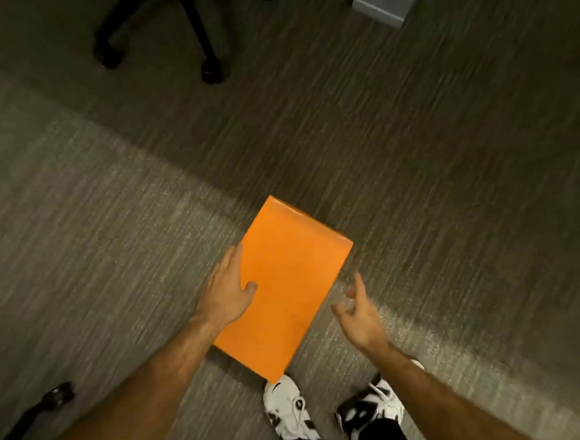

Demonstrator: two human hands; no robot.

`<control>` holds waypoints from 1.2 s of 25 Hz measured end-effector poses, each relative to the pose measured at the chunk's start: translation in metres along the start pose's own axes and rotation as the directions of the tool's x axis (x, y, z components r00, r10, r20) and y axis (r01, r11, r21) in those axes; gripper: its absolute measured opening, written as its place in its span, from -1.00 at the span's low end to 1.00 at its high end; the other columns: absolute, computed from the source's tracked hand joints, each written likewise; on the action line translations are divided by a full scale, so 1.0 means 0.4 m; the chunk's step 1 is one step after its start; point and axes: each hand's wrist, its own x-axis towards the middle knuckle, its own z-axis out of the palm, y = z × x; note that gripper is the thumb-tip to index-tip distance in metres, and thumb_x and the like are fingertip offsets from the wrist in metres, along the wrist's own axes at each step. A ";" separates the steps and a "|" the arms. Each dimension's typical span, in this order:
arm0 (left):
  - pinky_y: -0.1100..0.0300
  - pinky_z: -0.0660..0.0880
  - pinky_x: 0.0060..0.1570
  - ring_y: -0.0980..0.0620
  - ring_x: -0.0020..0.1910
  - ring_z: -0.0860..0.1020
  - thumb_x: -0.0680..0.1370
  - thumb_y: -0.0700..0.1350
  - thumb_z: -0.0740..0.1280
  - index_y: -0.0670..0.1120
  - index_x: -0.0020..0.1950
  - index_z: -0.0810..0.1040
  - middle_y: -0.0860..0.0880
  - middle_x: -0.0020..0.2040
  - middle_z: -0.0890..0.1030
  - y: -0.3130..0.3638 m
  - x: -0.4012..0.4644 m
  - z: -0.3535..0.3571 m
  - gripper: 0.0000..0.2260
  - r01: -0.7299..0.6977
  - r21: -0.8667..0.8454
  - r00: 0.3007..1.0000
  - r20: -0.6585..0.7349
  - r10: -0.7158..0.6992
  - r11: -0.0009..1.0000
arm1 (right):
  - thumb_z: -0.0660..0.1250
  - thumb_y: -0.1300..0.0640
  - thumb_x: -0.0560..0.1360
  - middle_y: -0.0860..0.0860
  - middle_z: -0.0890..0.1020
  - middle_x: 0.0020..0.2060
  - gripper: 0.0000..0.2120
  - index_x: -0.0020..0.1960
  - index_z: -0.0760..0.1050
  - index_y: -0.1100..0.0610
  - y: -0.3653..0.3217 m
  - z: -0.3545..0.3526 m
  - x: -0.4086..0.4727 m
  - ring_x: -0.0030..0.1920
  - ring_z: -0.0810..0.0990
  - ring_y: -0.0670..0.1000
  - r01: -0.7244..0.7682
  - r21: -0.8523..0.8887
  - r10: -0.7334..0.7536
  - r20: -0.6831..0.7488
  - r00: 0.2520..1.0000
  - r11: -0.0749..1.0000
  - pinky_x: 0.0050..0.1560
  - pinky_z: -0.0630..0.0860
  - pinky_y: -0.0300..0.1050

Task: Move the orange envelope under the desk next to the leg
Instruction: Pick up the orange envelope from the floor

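The orange envelope (283, 289) is a flat, bright rectangle held above the carpet, in the middle of the head view, its long side running away from me. My left hand (226, 289) grips its left edge, thumb on top and fingers under it. My right hand (358, 313) hovers just right of the envelope, fingers spread, touching nothing. A grey desk leg (381, 2) stands at the top right, in the shadow of the desk.
A black office chair base (200, 30) with castors stands at the top centre-left. Another black castor and arm (55, 396) show at the bottom left. My white and black shoes (289, 408) stand on the striped grey carpet (449, 160).
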 end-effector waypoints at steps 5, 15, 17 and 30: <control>-0.19 0.23 0.46 -0.13 0.59 0.10 0.60 0.03 0.36 0.01 0.64 -0.12 -0.03 0.65 0.02 -0.128 0.098 0.105 -0.20 0.147 -0.001 0.988 0.056 -0.147 0.989 | 0.33 -0.01 0.60 0.13 0.21 0.58 -0.13 0.62 -0.25 -0.05 0.078 0.171 0.108 0.47 0.37 0.21 -0.273 0.354 0.254 0.100 0.962 0.895 0.37 0.40 0.17; -0.26 0.31 0.38 -0.21 0.48 0.32 0.54 -0.01 0.44 -0.01 0.64 -0.10 -0.09 0.60 0.20 -0.202 0.148 0.182 -0.13 0.309 -0.071 0.948 0.099 -0.302 0.948 | 0.28 0.33 0.60 0.04 0.37 0.51 -0.13 0.59 -0.13 -0.26 0.153 0.240 0.162 0.39 0.48 0.15 -0.220 0.498 0.225 0.051 0.973 0.839 0.33 0.47 0.29; -0.20 0.38 0.35 -0.20 0.44 0.37 0.52 -0.09 0.47 -0.03 0.63 -0.02 -0.10 0.56 0.28 -0.184 0.140 0.189 -0.15 0.298 -0.078 0.949 0.128 -0.287 0.951 | 0.28 0.39 0.57 0.04 0.41 0.49 -0.13 0.59 -0.05 -0.27 0.170 0.213 0.164 0.34 0.53 0.14 -0.207 0.521 0.226 0.027 0.974 0.828 0.26 0.53 0.28; -0.13 0.47 0.24 -0.11 0.31 0.47 0.50 -0.11 0.50 0.06 0.56 0.13 -0.04 0.44 0.38 0.344 0.091 0.003 -0.24 0.158 -0.331 0.987 0.065 -0.145 0.930 | 0.31 0.40 0.55 -0.01 0.38 0.50 -0.20 0.63 0.02 0.00 0.020 -0.396 0.056 0.40 0.48 0.04 -0.008 0.506 0.080 -0.121 0.989 0.863 0.24 0.57 0.18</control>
